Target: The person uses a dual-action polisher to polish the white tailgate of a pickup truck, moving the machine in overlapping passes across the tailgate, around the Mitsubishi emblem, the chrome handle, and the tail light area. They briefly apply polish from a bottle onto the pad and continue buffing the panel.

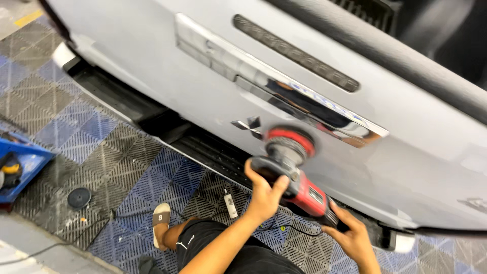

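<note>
A red and black handheld polisher (299, 177) presses its round red-edged pad (290, 138) against the silver tailgate (193, 86) of a vehicle, just below the chrome handle trim (243, 68). My left hand (264, 190) grips the black head of the polisher from below. My right hand (350, 236) holds the rear handle of the tool. A small emblem (248, 124) sits on the panel just left of the pad.
A black rear bumper step (152, 116) runs below the tailgate. Grey and blue grid floor tiles (76, 127) cover the ground. A blue tray (23, 162) stands at left, a black disc (79, 197) nearby. My sandalled foot (161, 223) and knee are below. A cord (299, 231) trails on the floor.
</note>
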